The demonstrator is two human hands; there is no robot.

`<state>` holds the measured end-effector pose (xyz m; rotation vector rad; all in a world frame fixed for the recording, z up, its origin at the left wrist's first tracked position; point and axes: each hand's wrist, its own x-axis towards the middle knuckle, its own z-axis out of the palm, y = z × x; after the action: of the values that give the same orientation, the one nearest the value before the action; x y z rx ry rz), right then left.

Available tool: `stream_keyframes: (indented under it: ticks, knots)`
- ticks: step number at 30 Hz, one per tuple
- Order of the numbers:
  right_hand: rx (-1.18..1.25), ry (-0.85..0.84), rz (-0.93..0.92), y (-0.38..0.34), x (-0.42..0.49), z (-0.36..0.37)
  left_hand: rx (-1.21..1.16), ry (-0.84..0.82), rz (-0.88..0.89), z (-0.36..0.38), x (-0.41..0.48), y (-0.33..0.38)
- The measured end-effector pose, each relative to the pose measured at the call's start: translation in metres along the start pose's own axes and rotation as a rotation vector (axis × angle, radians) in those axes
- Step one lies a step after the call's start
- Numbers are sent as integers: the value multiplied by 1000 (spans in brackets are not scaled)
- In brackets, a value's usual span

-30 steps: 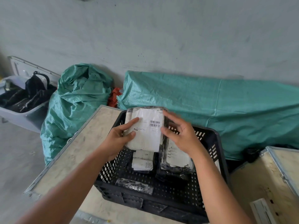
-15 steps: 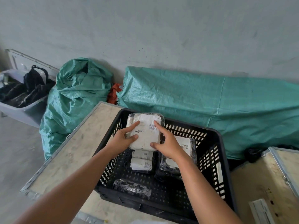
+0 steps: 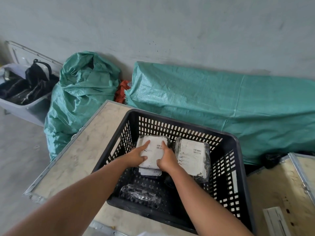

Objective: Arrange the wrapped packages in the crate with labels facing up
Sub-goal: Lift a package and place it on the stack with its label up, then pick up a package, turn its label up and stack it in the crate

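pressing a wrapped package (image 3: pixel 152 153) label-up into the far left corner of the black crate (image 3: pixel 226 169), left hand (image 3: pixel 136 156) and right hand (image 3: pixel 167 159) clasp its edges, fingers loosely curled. advise seating it flat, barcode uppermost. beside it lies a second labelled package (image 3: pixel 191 158); a dark unlabelled-looking bundle (image 3: pixel 140 195) awaits near the front.

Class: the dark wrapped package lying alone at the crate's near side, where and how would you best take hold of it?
Probably grip the dark package across its short width, coming from above: it lies flat and long on the crate floor, with walls blocking side approaches.
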<state>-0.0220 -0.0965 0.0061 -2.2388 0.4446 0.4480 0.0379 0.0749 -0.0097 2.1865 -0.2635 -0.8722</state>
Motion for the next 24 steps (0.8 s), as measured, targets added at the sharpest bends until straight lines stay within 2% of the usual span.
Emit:
stream_keyframes:
  ticks: [9, 20, 24]
  knots:
    - [-113, -113, 160, -5, 9, 16, 265, -9, -1, 11, 13, -20]
    - [-155, -139, 147, -2, 14, 16, 332, -10, 38, 8, 12, -24]
    - [-82, -92, 145, -3, 12, 16, 374, -24, 26, 7, 9, -17]
